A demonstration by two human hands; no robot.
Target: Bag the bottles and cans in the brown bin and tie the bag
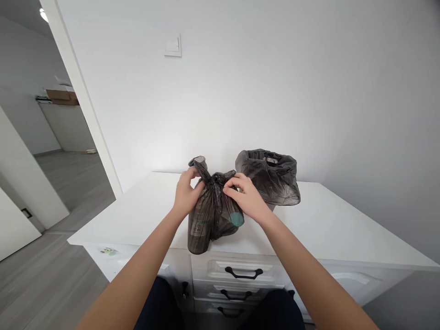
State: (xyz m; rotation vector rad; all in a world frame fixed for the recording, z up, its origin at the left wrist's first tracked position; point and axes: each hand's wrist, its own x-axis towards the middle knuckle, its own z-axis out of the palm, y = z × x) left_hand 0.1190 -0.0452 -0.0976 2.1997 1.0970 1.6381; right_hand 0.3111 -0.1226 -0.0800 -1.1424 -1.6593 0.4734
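- Head view: a white cabinet top (330, 229) stands against a pale wall (292, 82) with a light switch (173, 46); at left, an opening shows grey flooring (82, 178) and a cardboard box (63, 96).
- The top's front edge runs just above the drawers (237, 269); its surface stretches well out to either side of the hands, widest at right.
- The knotted dark bag (220, 215) lies between the hands, its lower end reaching that front edge; a black-lined bin (283, 190) sits just behind, to the right.
- The left hand (187, 192), fingers curled, pinches one twisted end; the right hand (245, 195) pinches the opposite end beside the knot.
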